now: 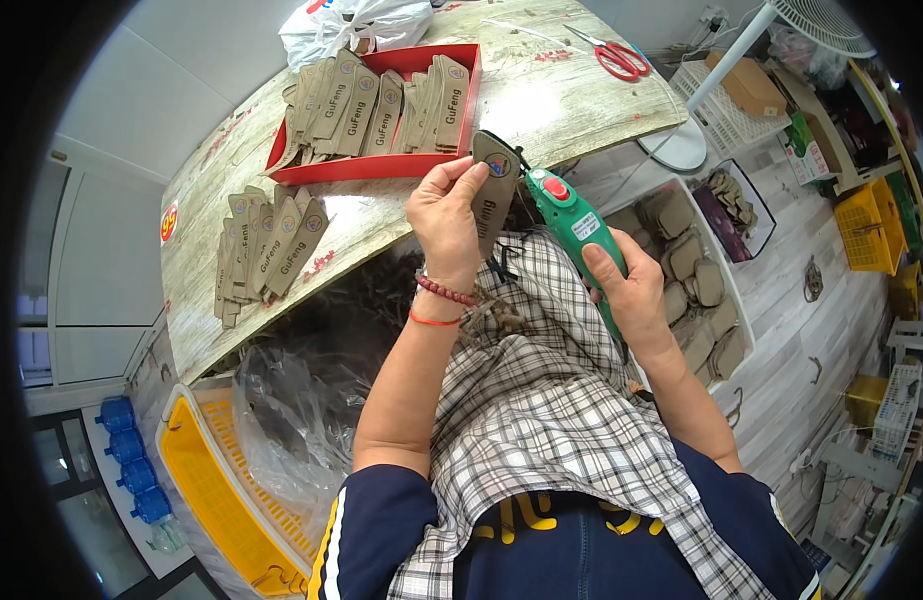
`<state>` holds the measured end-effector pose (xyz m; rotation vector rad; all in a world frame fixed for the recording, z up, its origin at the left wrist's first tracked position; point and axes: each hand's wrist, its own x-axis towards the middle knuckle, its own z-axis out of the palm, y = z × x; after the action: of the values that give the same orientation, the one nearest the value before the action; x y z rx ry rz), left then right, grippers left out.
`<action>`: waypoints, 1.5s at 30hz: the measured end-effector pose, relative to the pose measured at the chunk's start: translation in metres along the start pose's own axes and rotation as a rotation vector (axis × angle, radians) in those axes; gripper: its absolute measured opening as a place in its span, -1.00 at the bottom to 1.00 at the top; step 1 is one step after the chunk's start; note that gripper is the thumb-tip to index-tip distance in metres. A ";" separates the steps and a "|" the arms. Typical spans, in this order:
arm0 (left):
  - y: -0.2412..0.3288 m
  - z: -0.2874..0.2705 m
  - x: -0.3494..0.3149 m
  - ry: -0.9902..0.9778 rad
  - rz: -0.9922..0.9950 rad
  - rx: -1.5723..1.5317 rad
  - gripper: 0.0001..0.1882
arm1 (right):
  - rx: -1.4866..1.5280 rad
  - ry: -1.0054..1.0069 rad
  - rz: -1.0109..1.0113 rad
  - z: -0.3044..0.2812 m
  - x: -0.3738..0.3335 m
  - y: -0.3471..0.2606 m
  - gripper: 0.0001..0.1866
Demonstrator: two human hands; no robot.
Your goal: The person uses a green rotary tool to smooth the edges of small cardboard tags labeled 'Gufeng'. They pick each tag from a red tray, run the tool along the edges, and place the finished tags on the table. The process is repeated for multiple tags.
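Observation:
My left hand (pixel 448 205) pinches a flat tan strip-shaped piece (pixel 494 190) with a round emblem and dark lettering, holding it upright over my lap. Wrapped round a green handheld electric tool (pixel 579 225) with a red button, my right hand (pixel 630 290) keeps its thin dark tip at the upper right edge of the piece. Whether tip and edge touch I cannot tell. Similar tan pieces stand packed in a red box (pixel 382 173) on the table beyond. A loose fan of such pieces (pixel 267 243) lies on the table left of my left hand.
The table (pixel 207 335) also bears red-handled scissors (pixel 622 60) and a white plastic bag (pixel 357 22). A bin of tan rounded pads (pixel 687 275) sits on my right. At lower left is a yellow basket (pixel 217 490) with clear plastic. A fan (pixel 817 22) stands far right.

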<state>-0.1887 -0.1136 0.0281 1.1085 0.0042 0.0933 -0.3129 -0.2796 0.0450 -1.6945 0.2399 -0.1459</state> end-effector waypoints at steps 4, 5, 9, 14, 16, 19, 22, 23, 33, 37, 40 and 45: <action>0.006 -0.003 0.006 -0.023 0.081 0.056 -0.87 | 0.024 -0.013 -0.004 0.003 -0.001 0.000 -0.50; 0.007 -0.003 0.006 -0.023 0.074 0.075 -0.88 | 0.019 -0.015 -0.011 0.003 -0.001 0.000 -0.49; 0.007 -0.006 0.006 -0.042 0.067 0.173 -0.88 | 0.032 -0.013 -0.020 0.004 0.000 -0.004 -0.48; 0.007 -0.007 0.001 -0.121 0.054 0.221 -0.87 | 0.039 -0.013 -0.041 0.003 0.004 -0.005 -0.48; 0.009 -0.007 0.001 -0.147 0.044 0.238 -0.87 | 0.038 -0.007 -0.042 0.003 0.005 -0.005 -0.48; 0.012 -0.010 0.004 -0.190 0.073 0.298 -0.88 | 0.031 0.000 -0.040 0.002 0.006 -0.004 -0.49; 0.020 -0.017 0.011 -0.274 0.049 0.338 -0.89 | 0.030 -0.014 -0.034 0.002 0.007 -0.006 -0.50; 0.023 -0.020 0.013 -0.319 0.007 0.349 -0.89 | 0.034 -0.019 -0.031 0.003 0.008 -0.006 -0.50; 0.095 -0.188 0.085 0.136 0.069 0.835 -0.82 | 0.036 -0.032 0.033 -0.006 0.007 0.003 -0.50; 0.082 -0.164 0.120 0.245 0.538 1.166 -0.80 | 0.009 0.000 0.056 -0.005 0.010 0.015 -0.49; 0.041 -0.079 0.152 0.052 0.626 1.252 -0.73 | -0.006 0.011 0.039 -0.004 0.012 0.022 -0.48; -0.014 0.004 0.199 0.024 0.092 1.487 -0.46 | 0.000 0.017 0.071 -0.004 0.011 0.021 -0.47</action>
<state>0.0106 -0.1079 0.0258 2.5939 0.0504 0.1953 -0.3046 -0.2889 0.0243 -1.6829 0.3122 -0.1069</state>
